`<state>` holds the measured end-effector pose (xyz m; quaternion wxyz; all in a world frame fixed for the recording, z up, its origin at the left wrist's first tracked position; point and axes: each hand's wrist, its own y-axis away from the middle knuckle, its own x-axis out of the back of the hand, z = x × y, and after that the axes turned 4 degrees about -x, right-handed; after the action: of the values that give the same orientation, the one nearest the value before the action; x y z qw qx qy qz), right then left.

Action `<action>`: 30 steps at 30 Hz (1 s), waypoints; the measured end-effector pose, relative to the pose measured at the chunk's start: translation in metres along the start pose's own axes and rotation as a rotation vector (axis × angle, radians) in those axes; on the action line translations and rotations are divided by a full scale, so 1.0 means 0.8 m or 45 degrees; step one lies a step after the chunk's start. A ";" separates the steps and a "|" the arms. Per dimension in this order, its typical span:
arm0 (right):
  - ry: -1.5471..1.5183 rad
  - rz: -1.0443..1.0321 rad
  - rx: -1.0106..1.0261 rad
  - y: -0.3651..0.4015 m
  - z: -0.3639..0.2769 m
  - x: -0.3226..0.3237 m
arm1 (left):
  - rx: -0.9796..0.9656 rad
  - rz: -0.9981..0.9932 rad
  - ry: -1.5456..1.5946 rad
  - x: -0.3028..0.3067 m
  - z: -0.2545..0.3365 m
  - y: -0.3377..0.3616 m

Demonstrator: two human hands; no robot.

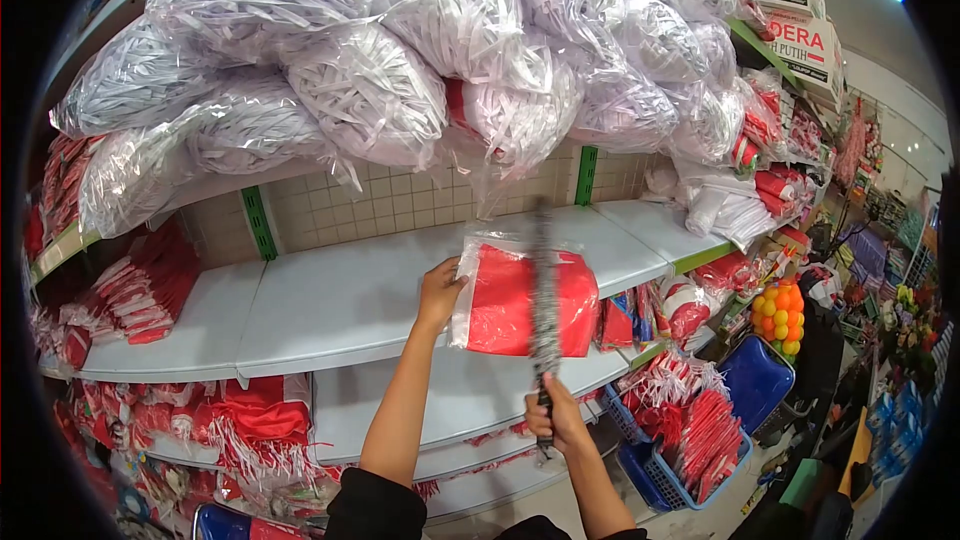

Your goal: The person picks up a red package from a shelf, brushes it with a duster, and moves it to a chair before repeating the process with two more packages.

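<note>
Blue basket [655,485] on the floor at the right: full of red-and-white packs [700,430]. Left hand [440,290] pinches the left edge of 1 clear packet [505,305] of red cloth, held above the white shelf [340,300]. Right hand [555,415] is fisted on a blurred duster [545,280], upright in front of the packet.

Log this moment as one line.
left hand: holds red packet | right hand: grips duster, blurred, across packet | behind: white shelf
</note>
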<state>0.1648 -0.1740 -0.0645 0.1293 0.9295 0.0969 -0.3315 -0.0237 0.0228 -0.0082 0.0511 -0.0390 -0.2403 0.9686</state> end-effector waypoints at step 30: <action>1.239 0.700 0.848 -0.082 0.172 0.156 | -0.078 0.020 -0.019 -0.001 -0.001 0.001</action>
<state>0.1608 -0.1421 -0.2588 -0.1443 0.9547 -0.2051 0.1603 -0.0231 0.0221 -0.0092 0.0404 -0.0354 -0.2698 0.9614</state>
